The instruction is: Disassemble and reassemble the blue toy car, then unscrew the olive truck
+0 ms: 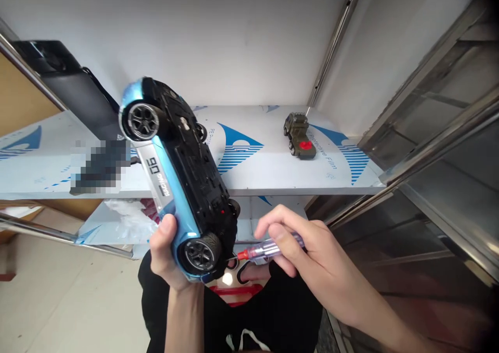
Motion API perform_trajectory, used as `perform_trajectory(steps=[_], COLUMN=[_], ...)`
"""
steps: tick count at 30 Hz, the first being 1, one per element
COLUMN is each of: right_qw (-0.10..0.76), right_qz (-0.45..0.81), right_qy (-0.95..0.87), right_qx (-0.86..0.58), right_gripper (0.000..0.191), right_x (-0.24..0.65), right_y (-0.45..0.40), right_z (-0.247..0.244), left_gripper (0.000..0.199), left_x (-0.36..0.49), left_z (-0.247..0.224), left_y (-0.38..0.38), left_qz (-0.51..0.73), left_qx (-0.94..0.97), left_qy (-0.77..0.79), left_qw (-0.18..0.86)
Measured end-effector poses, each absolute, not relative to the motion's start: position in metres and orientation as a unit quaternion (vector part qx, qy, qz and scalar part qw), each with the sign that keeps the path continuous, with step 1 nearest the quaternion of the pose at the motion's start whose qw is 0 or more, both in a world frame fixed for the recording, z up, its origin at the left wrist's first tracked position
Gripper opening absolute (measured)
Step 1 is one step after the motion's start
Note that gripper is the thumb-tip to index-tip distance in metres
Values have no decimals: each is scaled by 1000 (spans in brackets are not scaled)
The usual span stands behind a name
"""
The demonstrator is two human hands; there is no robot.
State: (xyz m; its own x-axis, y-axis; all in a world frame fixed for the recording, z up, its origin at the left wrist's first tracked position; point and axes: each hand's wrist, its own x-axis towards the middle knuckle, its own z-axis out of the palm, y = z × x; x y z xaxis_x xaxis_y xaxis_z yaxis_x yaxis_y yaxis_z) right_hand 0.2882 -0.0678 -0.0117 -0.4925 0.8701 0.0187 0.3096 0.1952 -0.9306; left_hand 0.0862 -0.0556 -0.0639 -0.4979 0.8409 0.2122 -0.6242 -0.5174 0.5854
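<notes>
Metallic blue and silver, a toy racing car (195,166) is hanging in mid-air in front of the shelf, tilting so its black underside is showing. The person's left hand (169,254) is closing around its lower end, thumb pressing on the painted side; the car is hiding most of the fingers. The right hand (307,244) is half curling, pinching the clear, red-collared handle of a screwdriver (268,250) between thumb and fingers. Its thin shaft is pointing at the underside's lower end, beside a wheel; I can't tell whether the tip is touching.

Behind, an olive toy truck (299,140) with a red button on it is standing on the upper shelf (265,173), well apart from the hands. A black case (88,103) is leaning at the left, near a pixelated dark object (103,166). Crumpled clear plastic (128,220) is lying on the lower shelf (251,223), with the car partly blocking that level.

I'm counting one car showing four wheels, one truck, one screwdriver and two shelf levels.
</notes>
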Motion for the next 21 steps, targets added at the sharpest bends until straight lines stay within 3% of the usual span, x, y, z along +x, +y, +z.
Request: perform_trajectory(steps=[2,5,9,13,17,20,21], right_qw=[286,287,317,267,225,233,231], right_qz=[485,461,411,464,490,440,431], right_qy=[-712,-733,-758,-718,-718,-749,-751], right_qx=[-419,-410,-396,-445,-440,-437,-443], right_gripper=[22,7,29,6,4,25,24], right_x=[300,312,317,310,295,280,275], right_y=[-67,-66,-70,-75,-78,-77,-77], right_z=[-9,-3,3,9,14,15,15], left_gripper=[40,39,36,43,46,48,47], left_x=[97,111,120,116,98,82,77], left_z=[-63,-58,-55,-58,-64,-72,-75], left_y=[-54,-51,-47,-50,-56,-59,-60], left_qz=[819,811,840,839,834,826,825], left_qx=[245,236,188,196,191,189,187], left_qy=[243,264,262,246,244,246,249], left_qw=[459,466,437,444,456,470,472])
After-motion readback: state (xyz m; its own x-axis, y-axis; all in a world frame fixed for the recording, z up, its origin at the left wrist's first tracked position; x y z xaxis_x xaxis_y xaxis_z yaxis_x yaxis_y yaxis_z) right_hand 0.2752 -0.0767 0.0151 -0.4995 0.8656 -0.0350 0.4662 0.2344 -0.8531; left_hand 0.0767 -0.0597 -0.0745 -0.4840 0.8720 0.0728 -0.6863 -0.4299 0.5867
